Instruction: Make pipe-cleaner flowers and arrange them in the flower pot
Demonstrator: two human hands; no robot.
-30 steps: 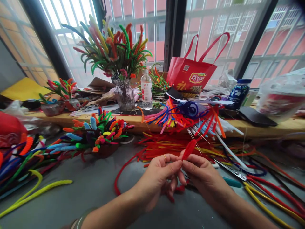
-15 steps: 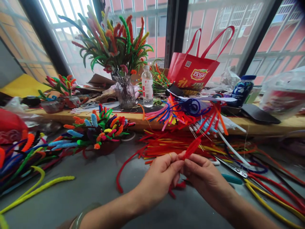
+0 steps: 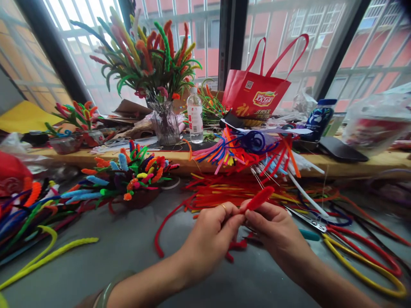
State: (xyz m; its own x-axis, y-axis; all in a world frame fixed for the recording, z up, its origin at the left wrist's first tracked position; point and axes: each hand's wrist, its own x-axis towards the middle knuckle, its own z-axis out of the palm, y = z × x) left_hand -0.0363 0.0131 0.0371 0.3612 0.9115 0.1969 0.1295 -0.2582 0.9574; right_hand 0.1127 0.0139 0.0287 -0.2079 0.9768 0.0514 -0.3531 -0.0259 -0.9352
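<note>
Between the fingertips of both hands is a red pipe cleaner (image 3: 261, 197), its fuzzy, doubled-looking end pointing up and to the right. My left hand (image 3: 213, 233) pinches its lower part, with a ring on one finger. My right hand (image 3: 272, 231) grips it close beside the left, fingers and thumb pressed together. The hands cover its lower end. Short red pieces (image 3: 237, 245) show below and behind the hands. Just beyond lies a pile of red and yellow pipe cleaners (image 3: 212, 194). Scissors (image 3: 316, 226) with red and yellow handles rest to the right of my right hand.
A pot of colourful pipe-cleaner pieces (image 3: 138, 199) stands at the left, near yellow stems (image 3: 64, 248). On the wooden ledge (image 3: 112, 157) are a glass vase (image 3: 165, 124), a water bottle (image 3: 195, 115), a red bag (image 3: 253, 94) and a blue jar (image 3: 321, 119).
The view has shifted slightly. The red pipe cleaner's fuzzy end is tilted lower to the right and looks more compact. Both hands keep their pinch on it.
</note>
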